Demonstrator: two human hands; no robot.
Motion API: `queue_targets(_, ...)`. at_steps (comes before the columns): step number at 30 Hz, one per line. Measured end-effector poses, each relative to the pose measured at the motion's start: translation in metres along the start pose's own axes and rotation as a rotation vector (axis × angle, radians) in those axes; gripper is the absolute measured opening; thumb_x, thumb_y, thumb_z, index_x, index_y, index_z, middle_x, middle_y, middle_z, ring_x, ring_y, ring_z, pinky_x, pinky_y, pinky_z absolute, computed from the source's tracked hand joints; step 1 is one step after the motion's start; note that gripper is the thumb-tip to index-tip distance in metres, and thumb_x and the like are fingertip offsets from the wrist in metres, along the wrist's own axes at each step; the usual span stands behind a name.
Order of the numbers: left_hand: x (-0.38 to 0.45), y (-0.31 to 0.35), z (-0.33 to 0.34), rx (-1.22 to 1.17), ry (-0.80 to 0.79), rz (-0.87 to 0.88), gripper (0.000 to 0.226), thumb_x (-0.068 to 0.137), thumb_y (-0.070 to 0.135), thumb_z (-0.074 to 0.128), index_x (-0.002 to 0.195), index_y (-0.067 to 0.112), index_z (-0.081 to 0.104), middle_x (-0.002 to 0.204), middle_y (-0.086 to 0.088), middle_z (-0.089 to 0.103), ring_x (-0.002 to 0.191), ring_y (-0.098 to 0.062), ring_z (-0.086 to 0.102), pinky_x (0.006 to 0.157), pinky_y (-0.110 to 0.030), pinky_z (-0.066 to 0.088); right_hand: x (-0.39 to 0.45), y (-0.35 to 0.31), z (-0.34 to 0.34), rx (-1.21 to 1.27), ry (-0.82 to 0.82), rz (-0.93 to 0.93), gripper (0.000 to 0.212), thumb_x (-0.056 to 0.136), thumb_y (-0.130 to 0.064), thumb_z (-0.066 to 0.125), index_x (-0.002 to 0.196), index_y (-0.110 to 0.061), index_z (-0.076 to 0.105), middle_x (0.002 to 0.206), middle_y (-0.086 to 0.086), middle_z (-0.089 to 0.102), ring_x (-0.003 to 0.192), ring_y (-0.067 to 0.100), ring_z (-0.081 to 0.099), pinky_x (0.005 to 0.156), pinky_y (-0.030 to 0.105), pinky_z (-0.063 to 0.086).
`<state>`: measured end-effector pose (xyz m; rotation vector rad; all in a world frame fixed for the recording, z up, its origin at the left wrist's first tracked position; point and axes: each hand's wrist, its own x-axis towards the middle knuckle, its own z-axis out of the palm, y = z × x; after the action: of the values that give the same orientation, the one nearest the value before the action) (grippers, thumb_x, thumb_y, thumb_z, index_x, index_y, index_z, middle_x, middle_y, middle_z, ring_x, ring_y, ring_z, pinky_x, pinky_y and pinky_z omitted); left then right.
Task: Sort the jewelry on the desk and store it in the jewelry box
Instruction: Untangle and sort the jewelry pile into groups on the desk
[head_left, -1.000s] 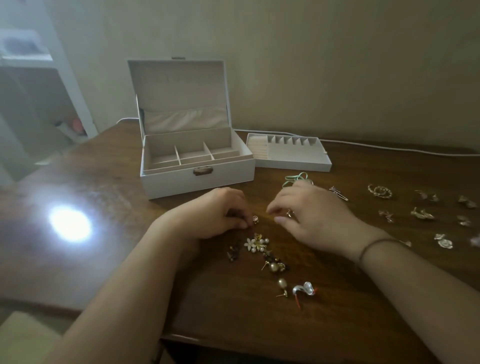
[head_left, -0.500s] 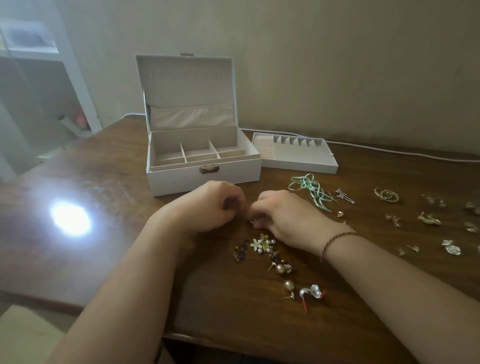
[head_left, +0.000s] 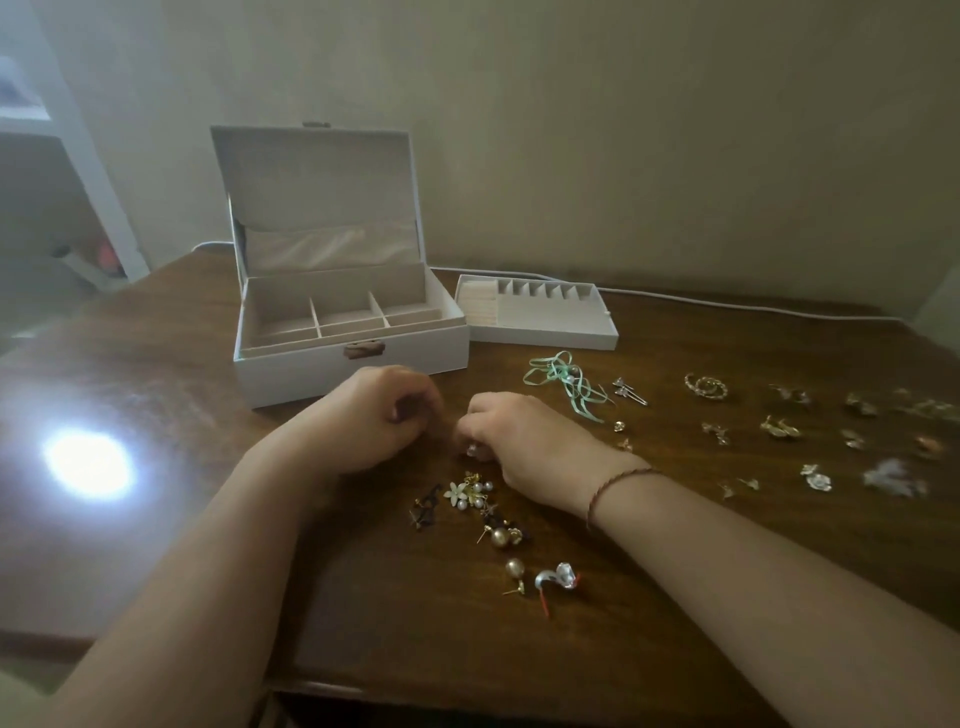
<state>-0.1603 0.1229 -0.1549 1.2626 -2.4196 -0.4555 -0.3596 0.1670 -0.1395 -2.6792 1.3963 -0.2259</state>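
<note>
Since the frame half a second back, your right hand has closed in on your left hand; a second ago it was out by the mint-green ribbon tangle.

Largest first. Dark brown wooden counter carries everything. White rectangular jewelry box stands open at rear left, lid upright, its divided compartments showing no pieces from this angle. White lift-out tray with slotted dividers sits just beside the box on its right.

Left hand: fingers curled in, tips toward the right hand; what they hold, if anything, cannot be told. Right hand: fingers curled, pinching a small pale bead-like piece low at the fingertips, close to the counter.

Jewelry: unsorted cluster of pearl, gold and flower-shaped earrings lies just below your hands; gold ball studs and a silver hook-shaped earring with a red stem trail toward you. Paired gold pieces, among them gold hoop earrings, are spread well apart on the right.

Judgement: step in hand is sorting, likely matching or assembling a pair; storing has not begun. Next move calls for a fine fingertip grip, then setting the pair aside with the others.
</note>
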Motion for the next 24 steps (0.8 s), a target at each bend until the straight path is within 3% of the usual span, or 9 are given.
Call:
queue_targets(6,0.0,-0.001,0.004,0.002,0.058,0.04,0.029,0.087,0.009,0.067,0.094,0.037,0.063,0.089,0.015,0.061,0.077,-0.003,0.058,0.066,-0.015,0.045,-0.007,0.0,-0.002,0.083,0.041,0.006,0.031,0.086,0.007,0.059,0.097,-0.019,0.069,0.105,-0.003,0.051,0.089,0.014,0.055,0.078,0.033,0.055)
queue_targets(12,0.0,-0.009,0.006,-0.007,0.099,0.036,0.029,0.086,0.009,0.07,0.093,0.037,0.065,0.09,0.016,0.062,0.079,-0.002,0.059,0.065,-0.016,0.044,-0.006,0.003,-0.001,0.068,0.066,-0.064,0.03,0.086,0.008,0.058,0.102,-0.015,0.07,0.105,0.001,0.059,0.094,0.016,0.057,0.082,0.035,0.054)
queue_targets(16,0.001,-0.01,0.007,0.011,0.108,0.033,0.029,0.084,0.008,0.072,0.09,0.036,0.067,0.088,0.013,0.064,0.077,-0.003,0.059,0.065,-0.016,0.042,-0.033,0.021,-0.02,0.138,0.302,-0.07,0.029,0.083,0.013,0.06,0.098,-0.009,0.071,0.103,0.004,0.066,0.098,0.015,0.059,0.085,0.03,0.054)
queue_targets(21,0.007,-0.015,0.012,0.056,0.072,0.076,0.038,0.081,0.013,0.076,0.091,0.048,0.062,0.087,0.021,0.063,0.076,0.0,0.06,0.065,-0.017,0.044,-0.131,0.095,-0.058,0.208,0.752,0.272,0.021,0.081,0.003,0.07,0.091,-0.015,0.073,0.092,-0.008,0.067,0.09,0.0,0.062,0.083,0.008,0.048)
queue_targets(24,0.009,-0.013,0.017,0.079,-0.031,0.118,0.033,0.083,0.027,0.074,0.097,0.054,0.059,0.093,0.026,0.063,0.084,0.005,0.062,0.068,-0.017,0.05,-0.197,0.157,-0.067,0.087,0.841,0.644,0.018,0.082,-0.008,0.072,0.094,-0.021,0.072,0.098,-0.003,0.069,0.088,-0.001,0.062,0.084,0.008,0.045)
